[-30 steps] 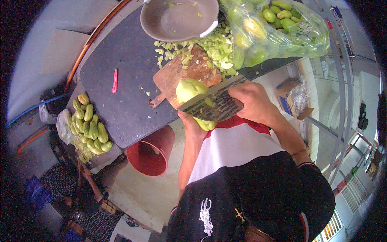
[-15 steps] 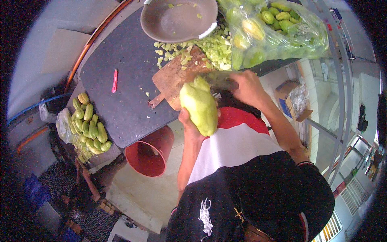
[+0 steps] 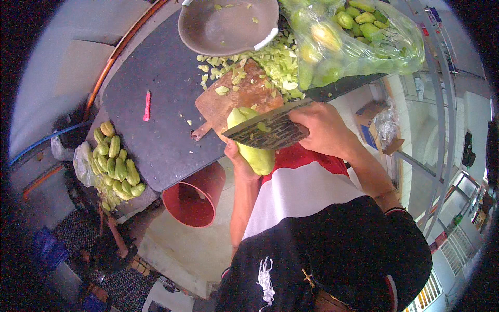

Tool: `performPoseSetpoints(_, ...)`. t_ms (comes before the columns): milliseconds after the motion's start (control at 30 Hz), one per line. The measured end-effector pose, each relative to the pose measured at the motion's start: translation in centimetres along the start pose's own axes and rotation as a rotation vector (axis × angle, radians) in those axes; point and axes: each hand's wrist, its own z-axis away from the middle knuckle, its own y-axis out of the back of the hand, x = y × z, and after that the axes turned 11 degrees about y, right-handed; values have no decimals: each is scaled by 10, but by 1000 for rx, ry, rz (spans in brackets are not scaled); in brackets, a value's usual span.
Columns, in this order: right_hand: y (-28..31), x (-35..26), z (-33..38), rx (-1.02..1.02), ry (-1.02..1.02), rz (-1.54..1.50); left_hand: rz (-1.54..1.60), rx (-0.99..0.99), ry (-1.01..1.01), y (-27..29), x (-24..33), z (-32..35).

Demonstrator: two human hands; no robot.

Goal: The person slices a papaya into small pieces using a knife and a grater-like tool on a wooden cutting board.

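Note:
My left hand point(image 3: 240, 163) grips a peeled pale green fruit, likely a green papaya point(image 3: 259, 159), from its left side and below. It is held above the near edge of the table. In my right hand point(image 3: 326, 129) is a broad-bladed cleaver point(image 3: 270, 129), its dark blade lying across the papaya and hiding its middle. A small green scrap sticks to the blade. Just beyond, a wooden cutting board point(image 3: 218, 99) carries a few pale chips. Many chopped pale green pieces point(image 3: 280, 67) are heaped at its far side.
Beyond the board stands a grey-brown basin point(image 3: 228, 26), beside a clear plastic bag point(image 3: 384, 57) of green fruits. A pink cutter point(image 3: 147, 106) lies on the dark table point(image 3: 166, 140). At left are piled green fruits point(image 3: 119, 166); a red bin point(image 3: 195, 203) stands below the table edge.
The cleaver has swung from beyond the papaya to lie across it, blade pointing left. The papaya is tilted a little differently in my left hand. More chips show on the board.

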Motion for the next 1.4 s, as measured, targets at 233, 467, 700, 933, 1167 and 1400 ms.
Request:
performPoseSetpoints(233, 4, 4, -7, -50, 43, -2, 9, 62, -2, 4, 1, 2)
performPoseSetpoints(467, -43, 74, 9, 10, -341, 44, -33, -59, 11, 8, 8, -1)
performPoseSetpoints(700, 17, 7, -6, -19, -15, -48, -9, -80, 88, 3, 10, -1)
performPoseSetpoints(933, 10, 7, -7, 72, -35, 26, 35, -52, 56, 6, 15, -5)
performPoseSetpoints(1167, 7, -10, 2, 16, -117, -91, 335, 132, -19, 14, 19, -24)
performPoseSetpoints(1400, -19, -20, 0, 15, -4, 69, 270, 194, -120, -11, 28, -17)
